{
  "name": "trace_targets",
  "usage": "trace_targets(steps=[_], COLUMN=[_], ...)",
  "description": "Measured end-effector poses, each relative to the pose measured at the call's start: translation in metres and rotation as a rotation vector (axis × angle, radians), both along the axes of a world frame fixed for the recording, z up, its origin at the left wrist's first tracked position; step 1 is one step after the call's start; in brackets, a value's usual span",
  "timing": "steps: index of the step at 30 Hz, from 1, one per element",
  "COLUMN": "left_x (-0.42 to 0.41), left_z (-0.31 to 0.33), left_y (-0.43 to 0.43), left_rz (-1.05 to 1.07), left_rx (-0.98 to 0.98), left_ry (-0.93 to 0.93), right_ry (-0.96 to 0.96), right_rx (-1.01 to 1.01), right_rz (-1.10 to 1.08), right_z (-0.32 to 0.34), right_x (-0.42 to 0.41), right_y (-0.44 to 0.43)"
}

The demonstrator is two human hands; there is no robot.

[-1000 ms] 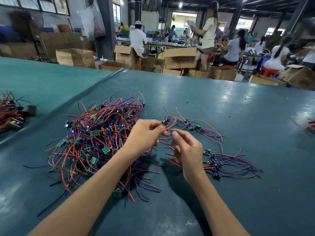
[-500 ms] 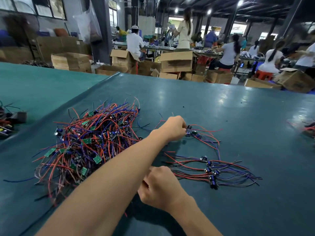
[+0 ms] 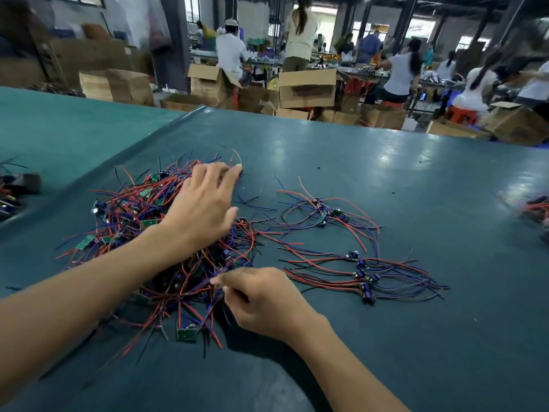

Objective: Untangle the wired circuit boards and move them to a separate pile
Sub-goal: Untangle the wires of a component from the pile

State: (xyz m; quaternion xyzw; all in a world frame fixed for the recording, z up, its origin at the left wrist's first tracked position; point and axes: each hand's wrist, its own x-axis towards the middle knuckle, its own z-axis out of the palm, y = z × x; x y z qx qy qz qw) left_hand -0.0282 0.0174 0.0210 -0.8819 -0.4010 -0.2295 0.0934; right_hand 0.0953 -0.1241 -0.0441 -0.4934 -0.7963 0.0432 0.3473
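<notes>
One tangled pile [image 3: 133, 215] of thin red and blue wires, small green boards, on glossy teal table [image 3: 386, 173]. Our left hand [image 3: 205, 209] lies spread across it; our right hand [image 3: 267, 301] pinches wires at its near edge. One separate pile [image 3: 365, 275] just right; cardboard boxes [image 3: 307, 87] beyond.

Two hands: left hand [image 3: 202, 209], right hand [image 3: 267, 301]. One big heap [image 3: 142, 221] of wired boards, too tangled to count singly. Two smaller bunches beside it: upper bunch [image 3: 323, 211], lower bunch [image 3: 364, 276]. One green table [image 3: 386, 173]. At least six blurred people [image 3: 231, 52] and more than five cardboard boxes [image 3: 307, 87] behind.
</notes>
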Motion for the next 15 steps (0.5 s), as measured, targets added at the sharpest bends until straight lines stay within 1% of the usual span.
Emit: trace_targets(steps=[2, 3, 5, 7, 8, 12, 15], left_x=[-0.026, -0.037, -0.049, -0.051, -0.050, -0.043, -0.036], left_z=[-0.001, -0.002, -0.006, -0.011, -0.014, -0.009, -0.001], left_y=[-0.013, -0.017, -0.023, -0.030, -0.032, -0.032, -0.027], left_rz=[0.038, 0.025, 0.019, 0.056, 0.071, 0.101, 0.157], left_rx=[0.062, 0.031, -0.109, -0.153, -0.165, -0.218, -0.140], left_ry=[-0.036, 0.001, 0.188, 0.374, 0.397, 0.370, 0.371], right_ry=[-0.019, -0.022, -0.027, -0.032, -0.029, -0.015, 0.002], right_rx=[0.028, 0.033, 0.022, 0.017, 0.019, 0.052, 0.014], right_rz=[0.002, 0.003, 0.006, 0.001, -0.005, -0.040, -0.066], right_z=[0.000, -0.001, -0.002, -0.003, -0.004, -0.008, -0.007], right_x=[0.000, 0.000, -0.002, -0.003, -0.003, 0.003, 0.002], right_y=[0.000, 0.000, 0.000, -0.002, -0.002, -0.006, -0.004])
